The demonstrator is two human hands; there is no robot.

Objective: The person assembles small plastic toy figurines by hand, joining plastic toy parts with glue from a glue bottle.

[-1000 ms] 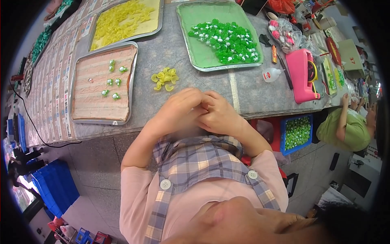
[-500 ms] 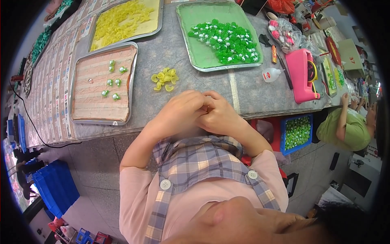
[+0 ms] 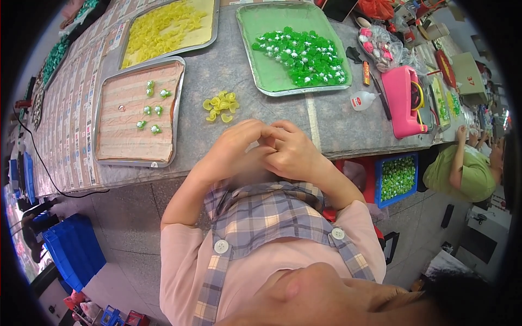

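Observation:
At the table's near edge my left hand (image 3: 236,148) and my right hand (image 3: 293,155) meet with curled fingers. Both are closed, fingertips pressed together; whatever they pinch is hidden behind the fingers. Just beyond them lies a small heap of curved yellow plastic pieces (image 3: 222,104). To the left, a paper-lined tray (image 3: 109,141) carries several small green-and-white figures (image 3: 158,110). Farther off, a green-lined tray (image 3: 250,27) holds a pile of green pieces with white balls (image 3: 312,60).
A metal tray of yellow pieces (image 3: 163,27) is at the far left. On the right are a white squeeze bottle (image 3: 362,100), an orange tube (image 3: 366,73) and a pink holder (image 3: 402,103). A blue crate (image 3: 414,176) of green parts stands below the table edge, near a person in green (image 3: 462,171).
My left hand's fingers have lifted and arched slightly, so a gap shows between the two hands. My right hand stays nearly in place. The trays and heap look the same.

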